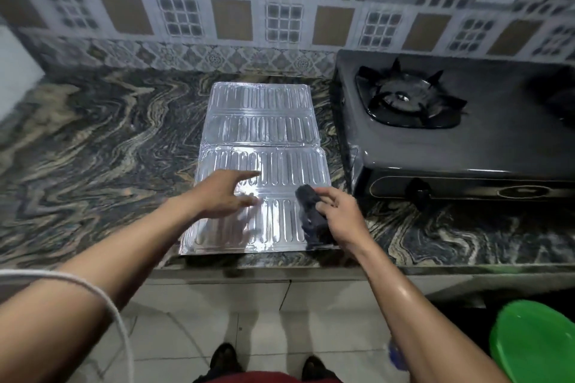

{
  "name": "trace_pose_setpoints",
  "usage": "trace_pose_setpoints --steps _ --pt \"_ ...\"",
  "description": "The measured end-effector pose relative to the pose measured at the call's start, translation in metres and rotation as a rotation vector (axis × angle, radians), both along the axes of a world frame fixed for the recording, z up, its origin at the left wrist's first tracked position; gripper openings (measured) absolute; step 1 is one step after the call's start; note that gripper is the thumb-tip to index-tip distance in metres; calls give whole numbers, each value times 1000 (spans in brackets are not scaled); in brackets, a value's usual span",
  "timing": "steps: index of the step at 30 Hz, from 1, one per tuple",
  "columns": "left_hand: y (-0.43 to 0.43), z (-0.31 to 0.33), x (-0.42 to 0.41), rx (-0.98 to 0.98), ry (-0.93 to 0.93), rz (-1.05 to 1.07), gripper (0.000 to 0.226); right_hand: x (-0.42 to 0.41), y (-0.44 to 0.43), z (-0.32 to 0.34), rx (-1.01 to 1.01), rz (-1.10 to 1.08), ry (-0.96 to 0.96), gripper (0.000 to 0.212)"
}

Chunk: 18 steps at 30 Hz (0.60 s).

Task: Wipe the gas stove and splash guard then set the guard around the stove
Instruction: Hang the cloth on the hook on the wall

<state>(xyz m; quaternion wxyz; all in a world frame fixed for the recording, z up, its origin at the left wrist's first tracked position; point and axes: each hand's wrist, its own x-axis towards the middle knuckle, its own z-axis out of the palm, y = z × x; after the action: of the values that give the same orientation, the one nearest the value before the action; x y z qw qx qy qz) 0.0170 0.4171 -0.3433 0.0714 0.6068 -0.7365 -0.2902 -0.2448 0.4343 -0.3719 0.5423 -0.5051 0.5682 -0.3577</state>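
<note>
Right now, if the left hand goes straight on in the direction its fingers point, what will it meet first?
The left hand points right and slightly away, low over the foil splash guard. It would probably sweep across the guard's ribbed panel first, then reach the gas stove. Its height above the foil is unclear.

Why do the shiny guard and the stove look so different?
The splash guard is silver and shiny; the stove is black. The guard lies thin and flat on the counter, while the stove is a raised box with a burner and a knob. The right hand holds a dark cloth on the guard; nothing touches the stove. Both sit on the same counter.
</note>
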Motion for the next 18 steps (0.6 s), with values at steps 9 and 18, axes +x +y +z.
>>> trace_pose_setpoints --steps 9,18 --pt "-3 60 -72 104 727 120 21 -11 -7 67 -14 33 -566 31" --pt "-20 135 -93 -286 532 71 15 -30 -13 117 -279 185 -218 49"
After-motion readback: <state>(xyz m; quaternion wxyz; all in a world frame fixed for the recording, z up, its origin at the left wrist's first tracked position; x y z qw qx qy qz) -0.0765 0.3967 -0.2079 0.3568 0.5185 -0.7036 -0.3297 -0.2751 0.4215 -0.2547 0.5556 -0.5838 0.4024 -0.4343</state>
